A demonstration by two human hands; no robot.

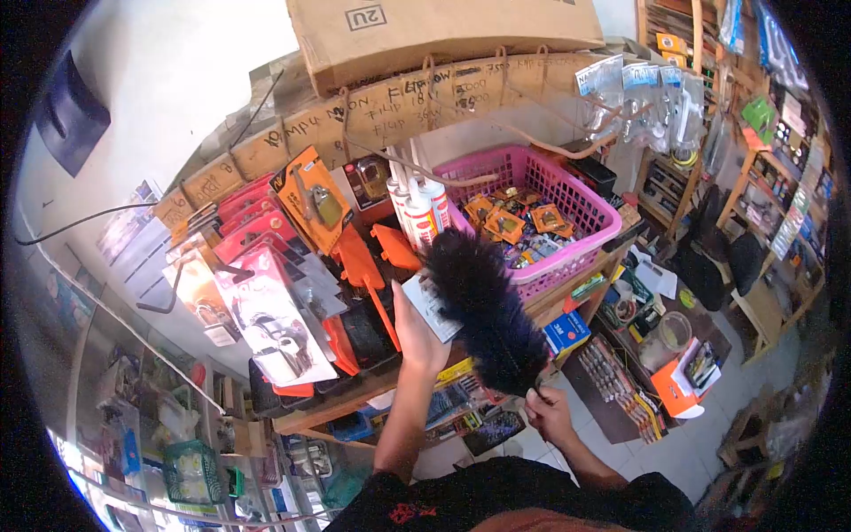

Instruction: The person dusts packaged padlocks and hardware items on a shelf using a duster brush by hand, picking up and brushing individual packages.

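Note:
My right hand (550, 415) is closed around the lower end of a black, fluffy duster (487, 310), whose head points up and to the left. In my left hand (418, 335) is a flat, pale packet (431, 307), gripped by its left edge. The duster's head lies against or just over the packet's right side and covers part of it. Behind them several white sealant tubes (419, 213) stand upright. An orange plastic tool (363, 266) is just left of my left hand.
A pink basket (567, 262) of small orange packets sits on the wooden shelf. Carded padlocks (321, 202) and other blister packs (275, 310) hang from hooks at left. Metal hooks (461, 180) jut from the lettered board (390, 106). A cardboard box (443, 35) rests above.

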